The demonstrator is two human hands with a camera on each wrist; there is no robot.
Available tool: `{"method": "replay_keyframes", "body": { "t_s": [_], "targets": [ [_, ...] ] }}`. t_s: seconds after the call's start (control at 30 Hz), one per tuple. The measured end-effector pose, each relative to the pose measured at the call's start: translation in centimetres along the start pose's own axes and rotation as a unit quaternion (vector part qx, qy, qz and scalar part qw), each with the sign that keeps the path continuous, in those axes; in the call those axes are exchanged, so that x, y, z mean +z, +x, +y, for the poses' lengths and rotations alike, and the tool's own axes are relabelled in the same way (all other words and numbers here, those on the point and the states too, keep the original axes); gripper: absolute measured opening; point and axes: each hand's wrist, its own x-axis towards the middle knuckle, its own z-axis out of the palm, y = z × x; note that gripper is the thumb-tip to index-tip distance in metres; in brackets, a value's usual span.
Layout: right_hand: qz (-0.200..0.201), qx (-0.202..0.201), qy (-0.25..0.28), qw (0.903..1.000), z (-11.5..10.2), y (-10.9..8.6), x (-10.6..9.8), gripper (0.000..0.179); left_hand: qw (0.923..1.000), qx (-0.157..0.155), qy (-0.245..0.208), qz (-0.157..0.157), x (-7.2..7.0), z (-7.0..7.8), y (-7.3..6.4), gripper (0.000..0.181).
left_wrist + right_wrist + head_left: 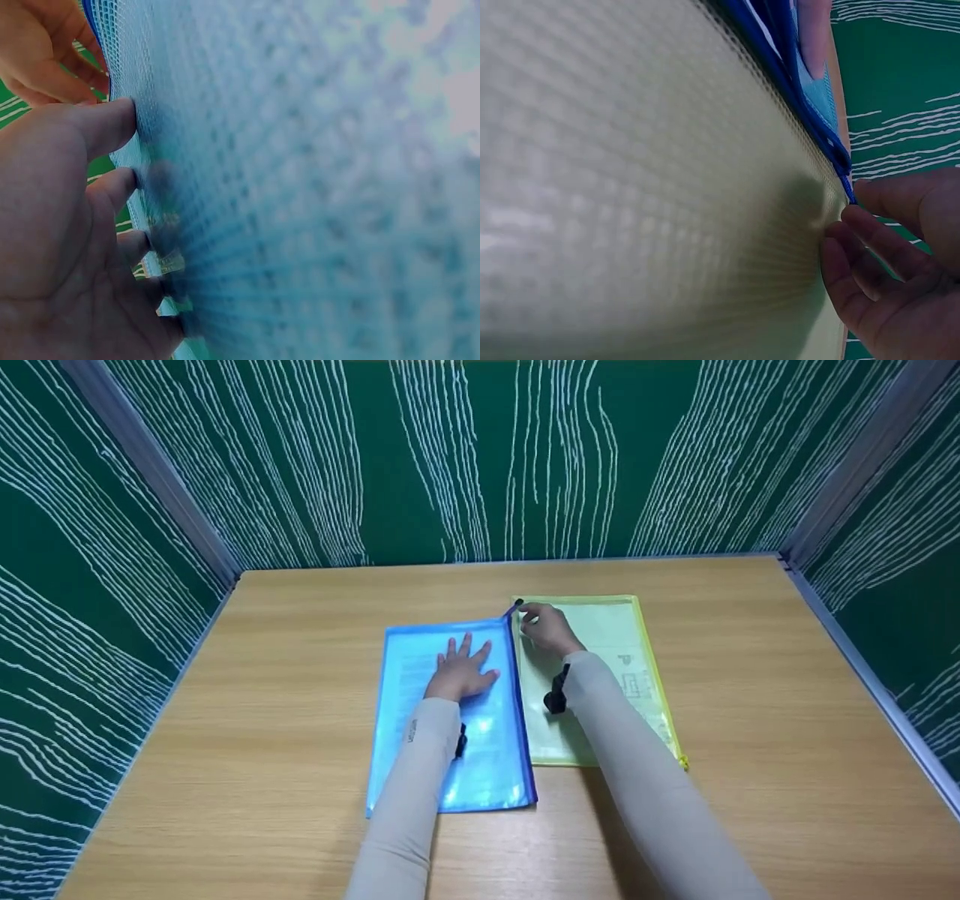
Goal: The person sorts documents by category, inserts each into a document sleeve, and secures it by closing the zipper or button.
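A blue mesh zip pouch [420, 660] lies on the table with paper showing through it. My left hand [459, 671] rests on its upper part, fingers spread; in the left wrist view the fingertips of the left hand [75, 225] touch the mesh. Along the pouch's right edge runs a dark blue zipper [523, 712]. At its top end my right hand [553, 630] pinches the small zipper end between thumb and forefinger; the right wrist view shows this blue end [850, 191] at the fingertips of the right hand [900, 262]. Whether it is the pull tab or tape, I cannot tell.
A yellow-edged zip pouch [600, 622] with printed paper inside lies to the right, partly under the blue one's edge and beneath the right forearm. Its yellow zipper end [683, 763] is at the lower right corner. Green panels with white lines [495, 457] surround the wooden table [300, 675].
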Motion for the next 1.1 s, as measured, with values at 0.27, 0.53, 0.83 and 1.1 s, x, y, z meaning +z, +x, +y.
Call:
{"method": "replay_keyframes", "body": {
  "t_s": [0.27, 0.53, 0.83, 1.1],
  "targets": [
    [-0.002, 0.0, -0.037, 0.9993, 0.1, 0.9, 0.0, 0.044, 1.0, 0.008, -0.003, -0.005, 0.2, 0.4, -0.4, 0.064],
    [-0.009, 0.001, -0.106, 0.9943, -0.3, 1.1, 0.0, 0.037, 1.0, 0.009, 0.001, -0.004, 0.4, 0.8, -0.2, 0.064],
    [-0.01, -0.033, -0.172, 0.9846, -0.2, 1.5, 0.2, 0.031, 1.0, 0.003, -0.005, -0.001, 0.0, 0.4, 0.0, 0.065],
    [0.02, -0.006, -0.138, 0.9903, 0.0, 1.6, 0.3, 0.029, 0.9999, -0.005, -0.01, 0.001, -0.1, -0.2, 0.0, 0.066]
  ]
}}
